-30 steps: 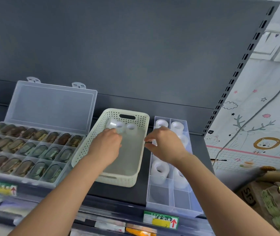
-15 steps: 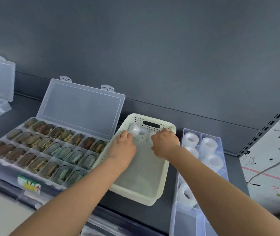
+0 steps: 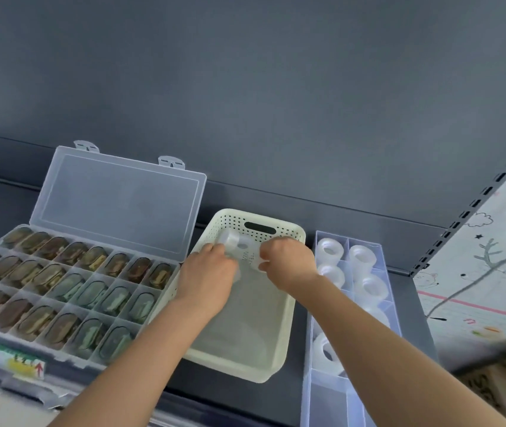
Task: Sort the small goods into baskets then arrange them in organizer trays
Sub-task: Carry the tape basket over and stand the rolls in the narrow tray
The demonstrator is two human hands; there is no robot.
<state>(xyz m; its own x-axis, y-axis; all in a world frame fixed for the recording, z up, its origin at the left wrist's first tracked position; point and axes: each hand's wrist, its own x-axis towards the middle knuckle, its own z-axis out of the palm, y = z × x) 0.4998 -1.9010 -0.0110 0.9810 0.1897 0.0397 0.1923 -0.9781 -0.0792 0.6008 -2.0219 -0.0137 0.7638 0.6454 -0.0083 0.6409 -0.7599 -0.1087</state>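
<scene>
The left hand curls its fingers around a translucent tape roll, a squat smooth ring, at the far end of a cream plastic basket with perforated walls. The right hand curls just beside it; I cannot tell whether it pinches anything. To the right, a clear divided organizer tray holds matching rolls.

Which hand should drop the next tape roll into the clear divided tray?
Likely right: the right hand is in the cream perforated basket nearest the clear divided tray; left hand would cross it.
</scene>
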